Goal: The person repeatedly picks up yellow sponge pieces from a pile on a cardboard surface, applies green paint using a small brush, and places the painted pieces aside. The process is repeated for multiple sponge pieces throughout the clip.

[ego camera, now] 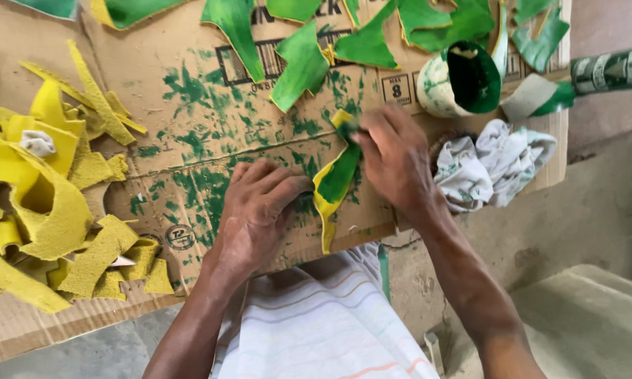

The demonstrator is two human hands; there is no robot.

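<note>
Hands (260, 203) on suede-like yellow scrap (333, 184)

An informal craft workshop on a bare concrete floor (596, 231), where a paint-smeared cardboard sheet (189, 126) carries yellow leather scraps (42, 203), green-painted pieces (302, 67) and a stained rag (491, 168).

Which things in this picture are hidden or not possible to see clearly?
- Head view: right hand covers whatever it presses on the yellow piece.
- Green bottle cut off by the right edge.
- Bowl contents too dark.
- Yellow scrap pile runs past the left edge.
</note>
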